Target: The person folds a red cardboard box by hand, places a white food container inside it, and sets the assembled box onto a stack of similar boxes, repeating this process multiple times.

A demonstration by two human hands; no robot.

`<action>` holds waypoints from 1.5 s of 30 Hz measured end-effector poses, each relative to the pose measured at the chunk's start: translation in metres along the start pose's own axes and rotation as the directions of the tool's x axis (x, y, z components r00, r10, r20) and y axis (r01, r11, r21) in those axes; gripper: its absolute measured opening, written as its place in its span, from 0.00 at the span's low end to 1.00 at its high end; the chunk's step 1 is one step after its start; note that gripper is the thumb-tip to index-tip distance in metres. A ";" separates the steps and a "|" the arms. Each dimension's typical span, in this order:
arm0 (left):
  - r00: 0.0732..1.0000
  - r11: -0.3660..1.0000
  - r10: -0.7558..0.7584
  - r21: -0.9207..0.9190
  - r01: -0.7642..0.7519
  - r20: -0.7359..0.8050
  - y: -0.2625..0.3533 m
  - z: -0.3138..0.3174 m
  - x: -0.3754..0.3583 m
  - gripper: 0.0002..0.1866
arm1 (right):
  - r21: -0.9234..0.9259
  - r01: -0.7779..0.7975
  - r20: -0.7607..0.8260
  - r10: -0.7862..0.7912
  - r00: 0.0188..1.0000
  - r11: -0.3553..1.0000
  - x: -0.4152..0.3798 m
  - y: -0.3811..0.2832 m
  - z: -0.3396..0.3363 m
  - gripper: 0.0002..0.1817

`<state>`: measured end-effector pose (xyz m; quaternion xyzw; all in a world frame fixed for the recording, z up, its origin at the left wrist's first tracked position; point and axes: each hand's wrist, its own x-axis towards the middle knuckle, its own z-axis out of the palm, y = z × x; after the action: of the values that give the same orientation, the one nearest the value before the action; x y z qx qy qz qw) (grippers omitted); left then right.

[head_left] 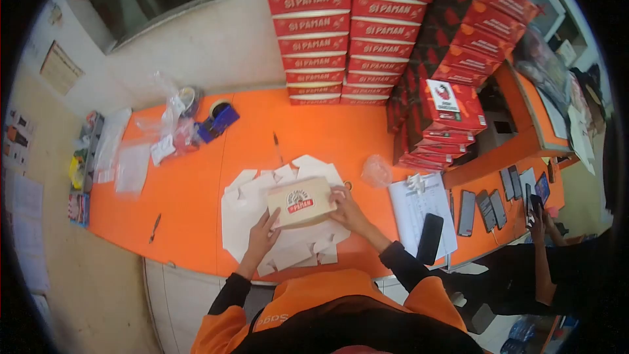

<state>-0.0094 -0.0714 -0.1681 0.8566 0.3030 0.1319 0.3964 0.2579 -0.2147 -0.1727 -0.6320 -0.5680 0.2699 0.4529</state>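
Observation:
A small cardboard food box [299, 200] with a red "Paman" logo on its closed top sits between my hands. My left hand [263, 233] grips its near left corner, fingers along the side. My right hand [347, 210] holds the right end, thumb and fingers around the edge. Beneath the box lie several flat, unfolded white carton blanks [246, 223], spread over the orange table [196, 177]. The undersides of my fingers and the bottom of the box are hidden.
Stacked red boxes [314, 46] rise at the back. A blue tape dispenser [218, 123] and plastic bags stand back left. To the right are a paper sheet [406, 213], a black phone [430, 238] and several other phones. Another person's hand [537, 219] holds a phone at far right.

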 end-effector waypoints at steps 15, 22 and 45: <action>0.944 0.838 -0.114 -0.541 -0.076 -0.309 -0.006 0.042 0.005 0.34 | -0.172 0.119 -0.049 -0.129 0.990 0.978 -0.012 -0.023 0.018 0.26; 0.855 0.116 -0.519 -0.989 0.092 0.018 0.008 0.017 -0.011 0.37 | -0.416 -0.196 0.189 0.295 0.937 0.888 0.060 -0.131 -0.048 0.29; 0.883 0.179 -0.467 -0.983 0.050 -0.040 -0.018 0.031 -0.034 0.37 | -0.586 -0.201 -0.728 -0.401 0.556 0.785 0.288 -0.143 -0.292 0.25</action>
<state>-0.0287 -0.1022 -0.2013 0.3221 0.3604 0.3621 0.7970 0.5003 -0.0233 0.1326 -0.7564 -0.3805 -0.2842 0.4498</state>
